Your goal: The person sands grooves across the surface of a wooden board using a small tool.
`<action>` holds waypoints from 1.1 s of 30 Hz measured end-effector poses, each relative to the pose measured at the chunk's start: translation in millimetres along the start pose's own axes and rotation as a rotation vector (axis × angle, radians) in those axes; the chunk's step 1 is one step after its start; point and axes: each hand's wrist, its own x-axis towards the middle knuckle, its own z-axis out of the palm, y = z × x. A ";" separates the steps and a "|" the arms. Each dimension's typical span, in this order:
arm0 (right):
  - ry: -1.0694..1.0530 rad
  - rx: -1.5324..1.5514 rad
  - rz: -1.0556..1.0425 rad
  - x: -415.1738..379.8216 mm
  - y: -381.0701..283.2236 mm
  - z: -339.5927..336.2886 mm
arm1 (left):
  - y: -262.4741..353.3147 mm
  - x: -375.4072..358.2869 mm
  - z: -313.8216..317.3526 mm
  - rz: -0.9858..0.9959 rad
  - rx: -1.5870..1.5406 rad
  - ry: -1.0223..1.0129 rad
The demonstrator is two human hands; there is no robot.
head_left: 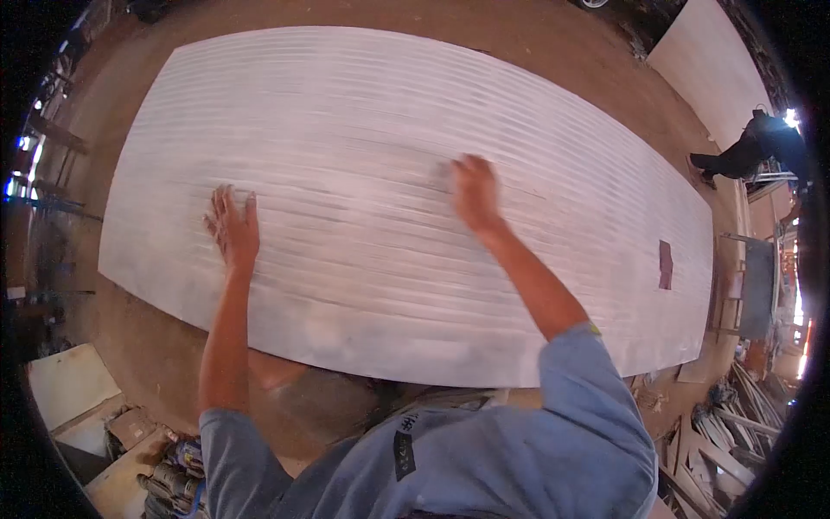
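A large white panel [346, 320] with long parallel grooves lies flat in front of me. My left hand [233, 229] rests on its left part, palm down with fingers spread, and looks dusty. Over the middle of the panel, my right hand [475, 190] is closed and smeared by motion. A greyish blur shows at its left side, and what the fingers hold I cannot make out. Toward the panel's right end lies a dark red piece of what looks like sandpaper [665, 265], apart from both hands.
Brown floor [553, 52] surrounds the panel. A person [761, 147] in dark clothes is at the far right, near a leaning white board [713, 69]. Scrap strips [726, 432] are heaped at lower right. Pale boards [73, 385] and bottles or tools [177, 480] lie at lower left.
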 end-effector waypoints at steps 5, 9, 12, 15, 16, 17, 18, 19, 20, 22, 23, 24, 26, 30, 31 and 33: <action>-0.099 0.101 -0.111 61.6 -75.7 12.6 | -11.7 2.7 8.2 0.025 -0.049 0.027; 0.098 -0.094 0.049 -28.9 34.2 -29.0 | -18.7 -0.6 12.7 0.030 -0.082 0.000; -0.018 -0.163 0.279 -109.9 134.6 -105.7 | -12.1 1.4 12.6 0.021 -0.049 -0.016; -0.053 -0.143 0.340 -103.5 118.9 -118.0 | -4.3 0.6 2.2 0.004 -0.035 -0.023; 0.012 -0.089 0.329 -100.0 112.8 -101.2 | -4.8 0.4 0.4 0.007 -0.049 -0.022; 0.116 -0.079 0.270 -93.8 96.3 -68.7 | -7.5 1.3 1.2 -0.002 -0.045 -0.024; 0.080 -0.032 0.274 -72.2 61.7 -45.2 | -7.3 1.7 2.3 0.000 -0.042 -0.022; 0.045 0.015 0.279 -49.5 26.2 -22.4 | -7.4 1.2 2.4 0.009 -0.039 -0.019; 0.010 0.062 0.286 -26.5 -9.3 0.3 | -8.3 0.7 3.3 0.010 -0.036 -0.017; -0.198 0.060 0.326 31.8 -79.9 6.9 | -10.4 1.7 5.5 0.007 -0.028 -0.042; -0.084 0.041 0.096 45.8 -92.6 1.9 | -9.8 0.7 4.6 0.017 -0.032 -0.039; -0.071 0.034 0.103 44.6 -81.4 -3.7 | -9.4 1.0 2.9 0.019 -0.045 -0.037; -0.071 0.139 -0.012 26.5 -48.7 -5.7 | -12.8 0.3 3.8 0.036 -0.059 -0.041; -0.202 -0.209 0.268 -83.7 87.0 -80.9 | -16.4 -2.2 12.7 0.037 -0.092 -0.009; -0.134 -0.180 0.288 -121.5 147.5 -87.7 | -16.8 -0.3 14.3 0.038 -0.081 0.001; -0.062 -0.247 0.461 -140.3 175.3 -148.5 | -12.4 0.9 13.5 0.033 -0.065 0.003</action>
